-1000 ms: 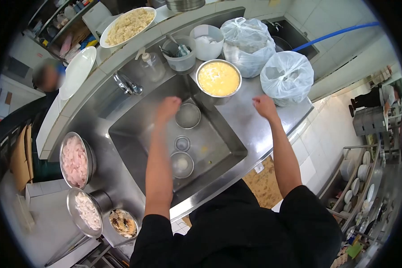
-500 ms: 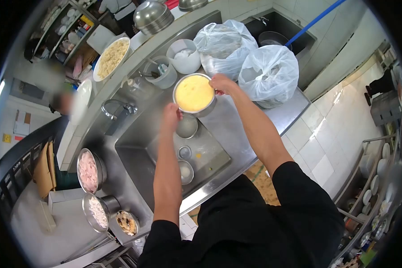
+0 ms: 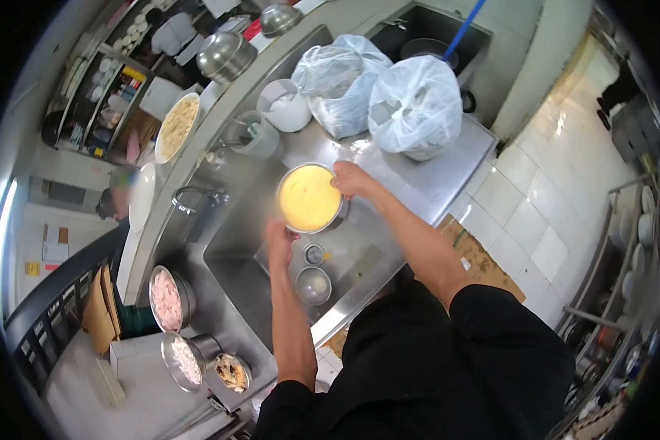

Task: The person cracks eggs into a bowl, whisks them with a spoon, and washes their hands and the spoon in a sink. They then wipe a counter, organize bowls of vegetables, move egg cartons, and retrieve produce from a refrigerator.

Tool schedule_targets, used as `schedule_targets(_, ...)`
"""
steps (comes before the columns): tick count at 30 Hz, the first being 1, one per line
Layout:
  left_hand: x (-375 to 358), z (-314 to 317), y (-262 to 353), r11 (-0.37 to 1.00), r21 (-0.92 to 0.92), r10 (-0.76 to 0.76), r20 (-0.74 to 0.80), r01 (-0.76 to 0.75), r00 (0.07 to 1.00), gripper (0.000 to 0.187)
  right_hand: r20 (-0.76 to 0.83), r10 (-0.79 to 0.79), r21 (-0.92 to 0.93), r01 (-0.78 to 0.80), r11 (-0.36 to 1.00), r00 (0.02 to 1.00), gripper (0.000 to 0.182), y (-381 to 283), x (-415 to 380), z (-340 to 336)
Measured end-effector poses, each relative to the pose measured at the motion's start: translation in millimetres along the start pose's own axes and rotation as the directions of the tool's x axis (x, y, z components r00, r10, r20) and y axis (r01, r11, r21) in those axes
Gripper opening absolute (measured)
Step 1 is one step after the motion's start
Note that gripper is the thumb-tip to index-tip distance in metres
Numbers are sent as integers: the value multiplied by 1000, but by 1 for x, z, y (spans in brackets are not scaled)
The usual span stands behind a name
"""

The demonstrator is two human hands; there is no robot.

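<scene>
A round metal bowl of yellow liquid [image 3: 309, 198] is held level over the sink [image 3: 235, 253]. My right hand [image 3: 352, 179] grips its upper right rim, with the fingers closed on it. At its lower left side my left hand [image 3: 279, 238] holds the rim, slightly blurred. Below the bowl, a small metal bowl [image 3: 313, 286] lies in the sink near the drain [image 3: 314, 254]. The yellow bowl covers part of the sink behind it.
Two tied plastic bags [image 3: 416, 106] stand on the steel counter beyond. A faucet [image 3: 198, 198] is left of the sink. Bowls of pink meat [image 3: 167, 299] and white pieces [image 3: 186, 361] sit at the left. A person [image 3: 172, 37] is in the background.
Both hands have brought the yellow bowl off the counter's edge and nearer, over the sink. The view has shifted, and the bowl now hides a container in the sink.
</scene>
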State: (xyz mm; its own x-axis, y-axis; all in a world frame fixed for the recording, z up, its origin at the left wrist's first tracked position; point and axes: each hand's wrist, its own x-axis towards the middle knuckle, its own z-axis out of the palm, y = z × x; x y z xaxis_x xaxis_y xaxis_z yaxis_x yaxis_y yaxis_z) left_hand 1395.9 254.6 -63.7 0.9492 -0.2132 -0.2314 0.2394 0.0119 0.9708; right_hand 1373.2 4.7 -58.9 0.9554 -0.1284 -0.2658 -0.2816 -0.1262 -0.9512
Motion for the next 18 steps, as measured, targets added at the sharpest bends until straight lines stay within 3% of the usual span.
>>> schedule_targets(6, -37, -11, 2, 996, 84, 29, 142, -41, 989, 14, -254, 13, 49, -1, 999, 967, 21, 12, -83, 21)
schedule_targets(8, -48, -13, 0, 992, 113, 37, 175, -58, 984, 14, -303, 8, -69, -30, 997, 953, 20, 16, -118, 24)
schedule_targets(10, -59, -13, -1, 991, 120, 32, 278, -68, 960, 13, -352, 22, -60, -46, 997, 936, 24, 22, -148, 28)
schedule_targets(12, -80, -5, 2, 990, 111, 38, 352, -82, 935, 11, -508, -114, -252, -20, 967, 854, 26, 35, -173, 36)
schedule_targets(14, -101, 5, 2, 990, 102, 48, 434, -101, 900, 14, -594, -47, -232, -116, 966, 803, 30, 31, -213, 38)
schedule_targets(16, -119, 17, -3, 988, 103, 44, 516, -112, 855, 15, -670, -96, -260, -111, 959, 736, 31, 46, -241, 40)
schedule_targets(18, -140, 27, -6, 987, 100, 41, 591, -124, 806, 16, -756, -48, -193, -153, 969, 653, 31, 56, -277, 42)
